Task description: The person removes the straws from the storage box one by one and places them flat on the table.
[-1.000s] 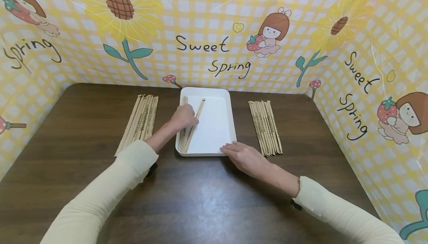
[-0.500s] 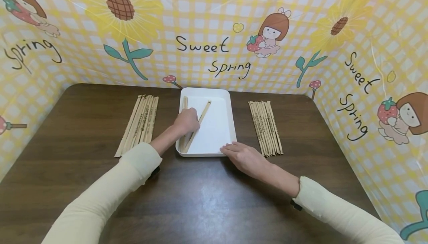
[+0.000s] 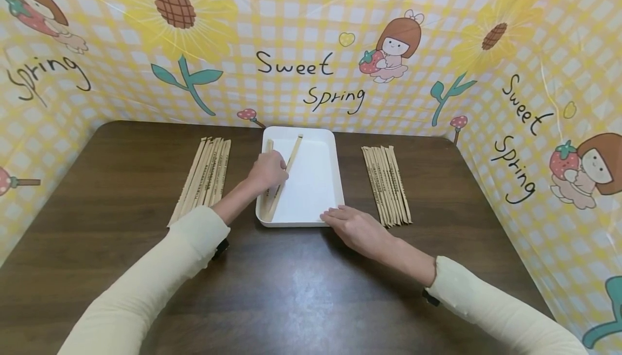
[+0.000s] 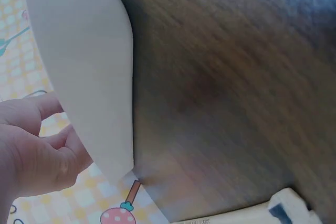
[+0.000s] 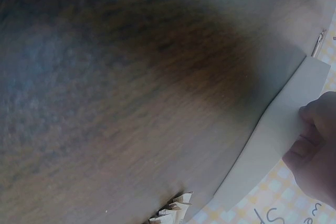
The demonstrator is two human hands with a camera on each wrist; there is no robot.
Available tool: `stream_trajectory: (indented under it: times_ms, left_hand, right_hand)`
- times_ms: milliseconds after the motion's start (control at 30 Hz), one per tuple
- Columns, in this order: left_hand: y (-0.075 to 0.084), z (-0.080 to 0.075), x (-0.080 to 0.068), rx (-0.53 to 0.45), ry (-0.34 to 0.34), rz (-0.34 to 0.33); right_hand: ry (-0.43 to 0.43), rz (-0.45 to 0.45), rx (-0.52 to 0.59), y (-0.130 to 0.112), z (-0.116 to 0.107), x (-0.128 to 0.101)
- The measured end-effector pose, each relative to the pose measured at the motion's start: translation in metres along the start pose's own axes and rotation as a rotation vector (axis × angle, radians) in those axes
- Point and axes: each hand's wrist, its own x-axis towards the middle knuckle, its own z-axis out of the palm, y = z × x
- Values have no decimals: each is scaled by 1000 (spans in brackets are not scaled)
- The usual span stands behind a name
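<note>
Inside white tray (image 3: 311, 182), left hand (image 3: 268, 170) fingers pinch chopstick sleeve (image 3: 285, 174); right hand (image 3: 355, 228) fingers relaxed on tray's near corner.

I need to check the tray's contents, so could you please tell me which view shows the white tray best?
The head view: the whole tray shows, with two wrapped sticks inside. The left wrist view shows only its outer wall, the right wrist view only a corner.

tray (image 3: 335, 144) right half free | stick rows (image 3: 386, 182) flank both sides
</note>
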Motion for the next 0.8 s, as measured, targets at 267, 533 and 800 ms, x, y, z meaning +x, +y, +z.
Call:
stream_trajectory:
  times_ms: [267, 533, 800]
  left_hand:
    - [-3, -14, -2, -102, 112, -33]
    - [-9, -27, -4, -190, 192, -57]
    - [-21, -46, -8, -366, 133, -142]
  right_hand:
    - [2, -3, 0, 1, 0, -1]
    - [2, -3, 6, 1, 0, -1]
    - [7, -9, 14, 0, -1, 0]
